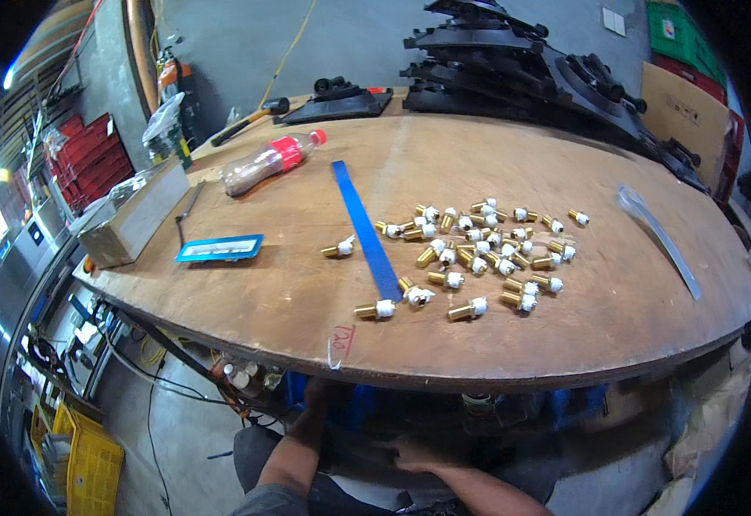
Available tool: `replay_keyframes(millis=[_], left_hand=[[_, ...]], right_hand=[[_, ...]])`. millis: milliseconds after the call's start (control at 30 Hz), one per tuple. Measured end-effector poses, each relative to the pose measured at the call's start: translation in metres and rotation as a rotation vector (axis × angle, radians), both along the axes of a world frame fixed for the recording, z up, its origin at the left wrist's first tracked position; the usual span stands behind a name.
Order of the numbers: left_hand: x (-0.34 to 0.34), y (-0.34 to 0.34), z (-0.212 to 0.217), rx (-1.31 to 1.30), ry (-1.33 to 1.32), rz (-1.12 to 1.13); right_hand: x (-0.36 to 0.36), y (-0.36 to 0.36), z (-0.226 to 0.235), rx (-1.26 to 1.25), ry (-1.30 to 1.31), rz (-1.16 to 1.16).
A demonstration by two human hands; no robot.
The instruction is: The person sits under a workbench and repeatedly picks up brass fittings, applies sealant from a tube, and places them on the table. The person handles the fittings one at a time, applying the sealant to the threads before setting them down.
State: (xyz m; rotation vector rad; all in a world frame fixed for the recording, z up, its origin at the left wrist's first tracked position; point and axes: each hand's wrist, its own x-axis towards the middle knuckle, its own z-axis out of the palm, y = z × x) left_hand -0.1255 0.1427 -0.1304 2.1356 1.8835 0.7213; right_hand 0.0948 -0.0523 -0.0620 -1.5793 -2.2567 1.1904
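Note:
Below the table's front edge, my left hand reaches into shadow beside something blue; its fingers are hidden. My right hand is over my lap, smeared and dark, so I cannot make out its fingers or anything in them. On the wooden table above lie many brass threaded fittings with white tape wound on one end, mostly clustered right of the middle. One fitting lies left of a long blue strip. Another fitting rests near the strip's lower end.
At the left lie a bottle with red label and cap, a blue-rimmed tray and a hammer. A clear plastic strip is at the right. Black plastic parts are stacked behind. A yellow crate stands on the floor.

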Motion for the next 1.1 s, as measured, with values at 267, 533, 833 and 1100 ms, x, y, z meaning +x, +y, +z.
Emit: replay_keyframes(millis=[267, 533, 833, 1100], left_hand=[[-0.015, -0.003, 0.089, 0.518, -0.411, -0.262], [0.010, -0.154, 0.171, -0.769, -1.231, -0.296], [0.045, -0.158, 0.165, -1.000, -1.150, -0.491], [0.050, -0.150, 0.160, -0.823, -1.165, -0.461]], right_hand=[[0.009, 0.007, 0.050, 0.162, 0.232, -0.281], [0.025, -0.020, 0.104, -0.064, 0.704, -0.447], [0.027, -0.029, 0.090, 0.372, 0.805, -0.422], [0.033, -0.018, 0.071, 0.556, 0.497, -0.322]])
